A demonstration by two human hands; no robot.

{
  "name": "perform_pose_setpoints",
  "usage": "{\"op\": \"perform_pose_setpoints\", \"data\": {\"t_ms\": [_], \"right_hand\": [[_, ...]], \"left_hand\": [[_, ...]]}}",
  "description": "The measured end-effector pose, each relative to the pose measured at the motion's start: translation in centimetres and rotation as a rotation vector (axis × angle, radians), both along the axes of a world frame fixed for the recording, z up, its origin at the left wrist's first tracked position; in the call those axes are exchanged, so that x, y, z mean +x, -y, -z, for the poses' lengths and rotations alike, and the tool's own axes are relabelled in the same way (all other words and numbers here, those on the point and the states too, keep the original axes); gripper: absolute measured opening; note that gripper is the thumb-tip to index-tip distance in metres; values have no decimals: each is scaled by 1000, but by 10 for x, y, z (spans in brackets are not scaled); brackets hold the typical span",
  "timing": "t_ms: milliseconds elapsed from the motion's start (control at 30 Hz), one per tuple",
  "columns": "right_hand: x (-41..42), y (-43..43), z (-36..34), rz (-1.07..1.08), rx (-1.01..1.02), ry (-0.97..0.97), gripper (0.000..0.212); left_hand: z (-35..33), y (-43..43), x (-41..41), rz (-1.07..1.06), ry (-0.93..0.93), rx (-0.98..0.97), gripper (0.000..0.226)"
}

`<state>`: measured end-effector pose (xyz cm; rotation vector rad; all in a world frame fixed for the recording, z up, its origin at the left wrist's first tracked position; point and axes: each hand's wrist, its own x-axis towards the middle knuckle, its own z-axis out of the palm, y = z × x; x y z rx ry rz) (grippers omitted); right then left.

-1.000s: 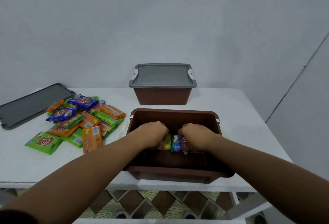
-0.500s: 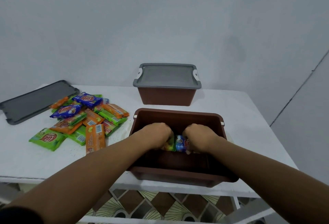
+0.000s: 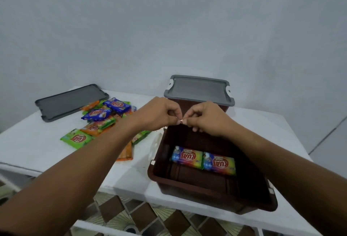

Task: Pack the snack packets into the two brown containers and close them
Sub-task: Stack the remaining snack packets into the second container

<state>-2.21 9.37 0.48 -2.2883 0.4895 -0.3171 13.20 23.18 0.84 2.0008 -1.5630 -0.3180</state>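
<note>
An open brown container (image 3: pixel 210 194) stands at the table's front edge. Two multicoloured snack packets (image 3: pixel 203 161) lie side by side on its floor. My left hand (image 3: pixel 159 113) and my right hand (image 3: pixel 206 117) hover above its far rim, fingers curled, fingertips meeting; neither holds a packet. Behind them the second brown container (image 3: pixel 185 102) wears a grey lid (image 3: pixel 199 89). A pile of blue, green and orange snack packets (image 3: pixel 99 121) lies to the left on the table.
A loose grey lid (image 3: pixel 69 101) rests at the table's back left corner. The white table (image 3: pixel 37 147) ends close in front, with a patterned floor (image 3: pixel 142 217) below. A pale wall rises right behind the table.
Both hands have lifted out of the open container, leaving two packets on its floor, and now meet above its far rim. The camera view has shifted left.
</note>
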Motion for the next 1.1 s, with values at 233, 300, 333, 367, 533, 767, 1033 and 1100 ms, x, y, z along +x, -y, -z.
{"op": "perform_pose_setpoints", "data": {"t_ms": [233,300,333,367,533,767,1033,1100], "right_hand": [[67,-48,-12,-75,39,34,11],[87,-58,-13,-82,17,15,9],[97,-63,-12,-89,3,-2,7],[108,-67,-10,-90,-2,-13,5],[155,-84,6,-44,43,-49,6],[201,-115,27,68,36,-119,8],[230,-145,73,107,-172,-495,35],[231,-149,78,98,-197,-563,41]], "left_hand": [[-13,-55,49,-130,-44,-50,6],[-12,-71,63,-161,-36,-46,5],[-11,-80,72,-186,-32,-45,7],[-10,-87,81,-212,-35,-47,9],[5,-121,136,-339,-62,-53,15],[31,-155,198,-426,-49,15,13],[69,-144,243,-416,94,187,23],[74,-137,251,-419,127,256,28]]}}
